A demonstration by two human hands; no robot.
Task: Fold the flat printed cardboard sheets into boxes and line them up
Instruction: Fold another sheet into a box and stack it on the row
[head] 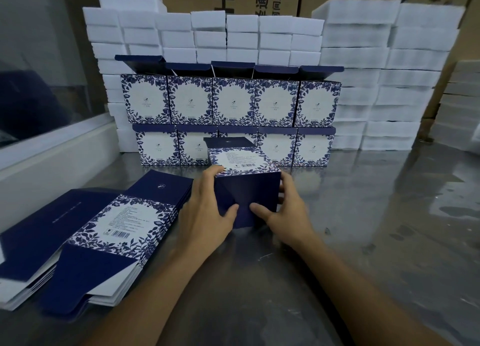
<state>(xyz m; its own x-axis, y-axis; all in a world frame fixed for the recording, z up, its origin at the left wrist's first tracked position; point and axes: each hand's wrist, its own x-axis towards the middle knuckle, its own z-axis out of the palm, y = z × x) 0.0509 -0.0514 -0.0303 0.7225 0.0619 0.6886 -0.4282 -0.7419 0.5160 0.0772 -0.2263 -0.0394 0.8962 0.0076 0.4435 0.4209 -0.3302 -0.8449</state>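
Hands meet on a half-folded box (244,187) at the table's (376,215) centre, the left hand (207,208) gripping its left side and the right hand (288,205) its right, thumbs pressing the navy flaps, between the flat sheets (104,228) at left and two rows of finished boxes (231,119) behind.

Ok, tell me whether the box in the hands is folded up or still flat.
Folded up. The box stands as a cube on the table, barcode panel on top, with the left hand and right hand pressing its dark near face.
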